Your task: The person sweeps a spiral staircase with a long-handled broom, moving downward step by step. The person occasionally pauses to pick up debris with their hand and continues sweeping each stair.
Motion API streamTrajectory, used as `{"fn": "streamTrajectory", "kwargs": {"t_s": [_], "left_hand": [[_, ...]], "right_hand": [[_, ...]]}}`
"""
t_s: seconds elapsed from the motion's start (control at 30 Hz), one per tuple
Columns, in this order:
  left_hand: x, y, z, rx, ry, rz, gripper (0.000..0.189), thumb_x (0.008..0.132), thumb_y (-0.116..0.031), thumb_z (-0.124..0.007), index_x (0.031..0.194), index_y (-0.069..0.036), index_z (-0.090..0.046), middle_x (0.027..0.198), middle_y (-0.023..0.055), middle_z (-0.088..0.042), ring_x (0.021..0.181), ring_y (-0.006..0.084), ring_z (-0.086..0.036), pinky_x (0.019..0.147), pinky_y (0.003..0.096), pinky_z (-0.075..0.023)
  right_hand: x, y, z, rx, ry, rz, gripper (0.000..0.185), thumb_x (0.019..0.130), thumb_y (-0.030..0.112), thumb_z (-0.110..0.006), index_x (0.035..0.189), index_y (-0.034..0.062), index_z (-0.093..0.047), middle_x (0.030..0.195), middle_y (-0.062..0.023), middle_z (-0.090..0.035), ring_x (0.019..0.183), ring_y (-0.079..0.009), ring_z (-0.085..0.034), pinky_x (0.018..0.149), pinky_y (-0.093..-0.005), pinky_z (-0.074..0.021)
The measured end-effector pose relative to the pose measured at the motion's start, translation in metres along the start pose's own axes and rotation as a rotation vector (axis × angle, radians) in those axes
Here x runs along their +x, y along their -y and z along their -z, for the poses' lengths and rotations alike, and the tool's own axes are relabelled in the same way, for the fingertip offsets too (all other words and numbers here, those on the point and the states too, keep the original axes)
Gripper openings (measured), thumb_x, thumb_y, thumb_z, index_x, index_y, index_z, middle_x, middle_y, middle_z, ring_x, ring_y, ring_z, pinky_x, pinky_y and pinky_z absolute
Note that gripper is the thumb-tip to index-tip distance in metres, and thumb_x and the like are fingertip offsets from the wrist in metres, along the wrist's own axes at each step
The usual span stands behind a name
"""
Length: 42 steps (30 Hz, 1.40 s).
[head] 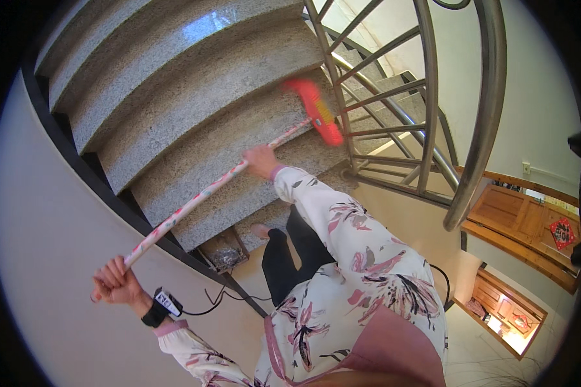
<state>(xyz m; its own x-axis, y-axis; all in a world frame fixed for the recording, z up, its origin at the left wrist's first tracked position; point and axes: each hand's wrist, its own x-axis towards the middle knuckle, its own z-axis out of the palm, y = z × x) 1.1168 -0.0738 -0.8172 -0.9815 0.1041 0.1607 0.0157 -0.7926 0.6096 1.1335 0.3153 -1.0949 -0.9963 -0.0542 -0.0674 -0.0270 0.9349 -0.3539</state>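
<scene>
Both my hands grip the pale, flower-patterned handle of a broom (189,207). My left hand (114,281) is closed round its end at the lower left, beside the white wall, with a black strap and a small device on the wrist. Further along, my right hand (261,162) holds the handle near the middle of the view. The red broom head (318,112), with a yellow band, is slightly blurred and lies over the inner end of a granite stair tread (290,113), close to the metal railing. Whether its bristles touch the stone I cannot tell.
Curved granite stairs (184,92) rise toward the upper left. A stainless steel railing (428,96) stands at the right. An open box-like container (225,249) with grey contents sits by the lowest step, near my feet. Wooden doors (513,213) show at the far right. A black cable hangs from the wrist device.
</scene>
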Motion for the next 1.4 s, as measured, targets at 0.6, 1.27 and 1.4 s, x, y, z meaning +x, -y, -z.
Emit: {"fn": "streamTrajectory", "kwargs": {"t_s": [0.6, 1.27, 1.4], "left_hand": [[-0.004, -0.027, 0.015, 0.050, -0.020, 0.156, 0.045, 0.096, -0.026, -0.048, 0.056, -0.018, -0.029, 0.043, -0.0055, -0.023, 0.040, 0.0064, -0.018, 0.046, 0.0240, -0.0196], [-0.107, 0.019, -0.024, 0.377, -0.670, -0.028, 0.046, 0.094, -0.021, -0.045, 0.055, -0.019, -0.021, 0.050, -0.0046, -0.018, 0.047, 0.0086, -0.017, 0.050, 0.0263, -0.0204], [-0.137, -0.079, -0.074, 0.403, -0.469, -0.097, 0.043, 0.093, -0.029, -0.044, 0.056, -0.016, -0.027, 0.053, -0.0020, -0.020, 0.049, 0.0129, -0.024, 0.052, 0.0302, -0.0247]], "right_hand": [[-0.124, 0.061, -0.043, 0.132, 0.139, -0.160, 0.014, 0.067, 0.020, -0.064, 0.076, 0.0097, -0.062, 0.064, -0.0119, -0.060, 0.066, -0.0308, -0.061, 0.061, -0.0456, -0.0448], [-0.115, 0.040, -0.089, 0.034, 0.414, -0.129, 0.015, 0.076, 0.019, -0.058, 0.076, 0.0122, -0.071, 0.073, -0.0105, -0.067, 0.079, -0.0319, -0.064, 0.069, -0.0511, -0.0464], [-0.138, 0.128, -0.074, 0.305, 0.141, 0.099, 0.006, 0.067, 0.017, -0.063, 0.067, 0.0118, -0.067, 0.067, -0.0102, -0.065, 0.069, -0.0298, -0.064, 0.064, -0.0465, -0.0446]]}}
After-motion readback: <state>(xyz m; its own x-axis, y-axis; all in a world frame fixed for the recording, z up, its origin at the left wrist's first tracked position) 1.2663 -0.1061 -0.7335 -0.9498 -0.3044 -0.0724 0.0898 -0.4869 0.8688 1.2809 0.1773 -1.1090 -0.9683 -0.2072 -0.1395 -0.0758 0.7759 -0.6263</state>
